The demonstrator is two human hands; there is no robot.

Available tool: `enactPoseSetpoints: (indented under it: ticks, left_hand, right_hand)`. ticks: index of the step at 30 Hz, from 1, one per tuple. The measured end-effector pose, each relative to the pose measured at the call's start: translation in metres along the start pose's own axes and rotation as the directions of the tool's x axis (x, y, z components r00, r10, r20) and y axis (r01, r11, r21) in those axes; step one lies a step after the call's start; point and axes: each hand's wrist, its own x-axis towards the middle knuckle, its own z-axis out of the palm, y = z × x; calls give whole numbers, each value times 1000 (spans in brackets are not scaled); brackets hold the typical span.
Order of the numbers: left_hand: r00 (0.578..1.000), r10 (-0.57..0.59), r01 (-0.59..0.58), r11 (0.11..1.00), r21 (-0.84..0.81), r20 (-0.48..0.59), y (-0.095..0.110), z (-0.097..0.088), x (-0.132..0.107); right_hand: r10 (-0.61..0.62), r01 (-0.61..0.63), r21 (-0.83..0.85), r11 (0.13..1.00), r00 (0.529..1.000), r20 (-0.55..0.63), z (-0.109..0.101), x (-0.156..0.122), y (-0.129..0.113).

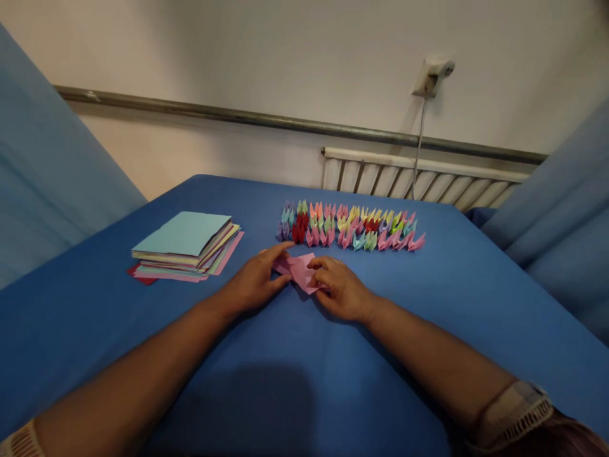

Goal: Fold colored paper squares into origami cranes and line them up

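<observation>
My left hand (pixel 259 276) and right hand (pixel 342 289) both hold the part-folded pink paper (pixel 301 271), grip narrow; it's at the desk (pixel 438 285), just my side of the folded-paper rows (pixel 345 237); paper stack (pixel 183 231) left of those rows; radiator (pixel 371 156) beyond them.

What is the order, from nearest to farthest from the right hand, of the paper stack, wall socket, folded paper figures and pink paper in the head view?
1. Pink paper: at the right hand.
2. Folded paper figures: in rows, just ahead.
3. Paper stack: to the left.
4. Wall socket: high up, beyond the table.
</observation>
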Motion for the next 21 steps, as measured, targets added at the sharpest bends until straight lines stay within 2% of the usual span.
enactPoseSetpoints:
  ticks: [3, 6, 8, 11, 16, 19, 21]
  left_hand:
    - [992, 118, -118, 993, 9, 42, 2, -5, 1]
    - [950, 297, -295, 955, -35, 99, 3, -7, 0]
    - [923, 355, -349, 935, -61, 148, 5, -8, -2]
    - [914, 349, -345, 937, -55, 206, 8, -9, -3]
    - [926, 318, -341, 936, 88, 203, -9, -9, 1]
    - [948, 233, -273, 945, 180, 217, -22, -12, 2]
    - [948, 194, -249, 945, 212, 251, -22, -18, -1]
  right_hand:
    - [-33, 34, 120, 992, 999, -10, -6, -2, -5]
    - [96, -68, 257, 964, 990, -99, -9, 0, -1]
    - [165, -116, 280, 953, 974, -157, -9, 2, 6]
    - [189, -166, 170, 971, 973, -132, -4, 4, 15]
    - [258, -250, -106, 962, 963, 75, 4, 2, 18]
    - [292, -276, -186, 943, 954, 61, 5, 1, 17]
    - [307, -291, -221, 931, 951, 38, 5, 1, 15]
